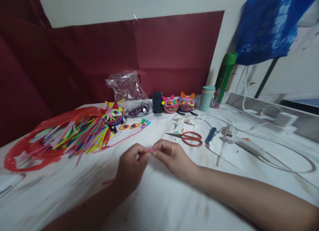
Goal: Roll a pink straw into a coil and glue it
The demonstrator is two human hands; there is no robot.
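Note:
My left hand and my right hand meet over the white table, each pinching a pink pipe cleaner between thumb and fingers. A pink end sticks out beside my left wrist. Another long pink pipe cleaner lies behind my left hand. Cut-out orange eyes and small coloured discs rest further back. Orange-handled scissors lie beyond my right hand. To the left, a bundle of coloured pipe cleaners spreads over a red plastic bag.
Decorated cat-like balls stand at the back beside a dark phone and a green cup. At the right are a blue-handled tool, a white glue gun and looping cables. Clear plastic leans against the dark red backing.

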